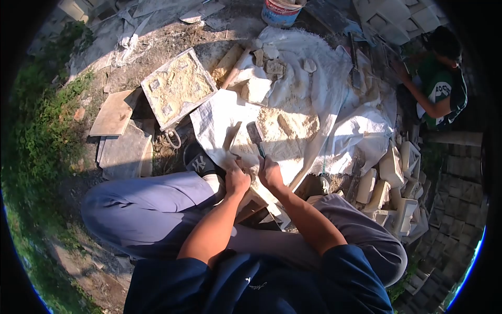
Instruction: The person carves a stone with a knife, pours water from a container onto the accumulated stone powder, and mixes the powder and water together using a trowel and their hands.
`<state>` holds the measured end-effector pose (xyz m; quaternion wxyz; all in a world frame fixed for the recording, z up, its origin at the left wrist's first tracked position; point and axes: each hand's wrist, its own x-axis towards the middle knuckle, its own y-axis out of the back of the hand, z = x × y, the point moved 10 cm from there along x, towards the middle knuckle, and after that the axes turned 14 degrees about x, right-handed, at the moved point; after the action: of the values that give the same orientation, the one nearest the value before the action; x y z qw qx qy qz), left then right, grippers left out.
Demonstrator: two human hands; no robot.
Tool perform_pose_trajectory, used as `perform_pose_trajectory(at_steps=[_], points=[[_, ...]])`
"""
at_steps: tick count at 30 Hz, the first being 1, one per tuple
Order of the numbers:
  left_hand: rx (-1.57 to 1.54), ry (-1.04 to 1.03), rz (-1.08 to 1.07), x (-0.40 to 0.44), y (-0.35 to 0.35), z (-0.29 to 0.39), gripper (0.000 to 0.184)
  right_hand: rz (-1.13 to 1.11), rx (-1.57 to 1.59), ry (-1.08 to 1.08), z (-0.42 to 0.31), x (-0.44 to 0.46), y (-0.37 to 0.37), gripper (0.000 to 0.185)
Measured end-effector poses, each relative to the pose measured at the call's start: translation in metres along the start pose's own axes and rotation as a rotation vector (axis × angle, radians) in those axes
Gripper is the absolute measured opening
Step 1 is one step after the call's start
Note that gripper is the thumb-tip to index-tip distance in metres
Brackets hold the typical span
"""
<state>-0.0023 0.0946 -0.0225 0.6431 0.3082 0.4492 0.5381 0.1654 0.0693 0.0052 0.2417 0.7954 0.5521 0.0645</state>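
Note:
My right hand (271, 171) is closed round the handle of a flat-bladed tool (254, 133), whose blade points away from me. Just left of it, my left hand (237, 178) is closed, and what it holds is too small and blurred to name. Both hands are between my legs, close to a pale block (251, 166) partly hidden by the fingers. Beyond them a white sheet (212, 112) bears pale powder (287, 131) and several rough stone lumps (256, 90).
A square tray (168, 123) of pale powder stands at the left, near flat slabs (121, 152). Cut blocks (389, 167) are piled at the right. A bucket (281, 14) stands at the top. Another person (442, 83) sits at the upper right.

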Motion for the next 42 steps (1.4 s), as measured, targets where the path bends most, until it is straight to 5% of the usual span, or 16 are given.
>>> perform_pose_trajectory(at_steps=[3,10,15,21,23,28,36,42], points=[[0.026,-0.015,0.051,-0.003,0.009,0.007,0.035,-0.27,-0.206,-0.179,0.049,-0.01,-0.023,0.038],[-0.035,0.063,-0.08,-0.003,0.006,-0.001,0.037,0.026,-0.04,-0.023,-0.001,0.0,0.006,0.036],[-0.008,0.015,-0.009,-0.003,0.02,0.013,0.034,-0.273,-0.211,-0.245,0.043,-0.019,-0.018,0.045],[-0.004,-0.016,0.086,-0.004,0.003,-0.001,0.033,-0.012,-0.046,-0.114,0.006,-0.006,0.0,0.04],[0.005,0.083,-0.105,-0.002,0.006,-0.001,0.037,-0.013,-0.065,-0.117,0.016,-0.014,-0.01,0.039],[0.038,0.042,-0.031,0.001,0.005,0.001,0.036,-0.245,-0.174,-0.074,0.032,-0.016,-0.021,0.043],[-0.048,0.066,-0.06,-0.007,0.015,0.002,0.039,0.08,-0.019,0.115,-0.019,-0.001,0.011,0.031],[0.019,0.014,0.079,-0.002,0.014,0.006,0.042,-0.241,-0.18,-0.134,0.043,-0.014,-0.015,0.035]])
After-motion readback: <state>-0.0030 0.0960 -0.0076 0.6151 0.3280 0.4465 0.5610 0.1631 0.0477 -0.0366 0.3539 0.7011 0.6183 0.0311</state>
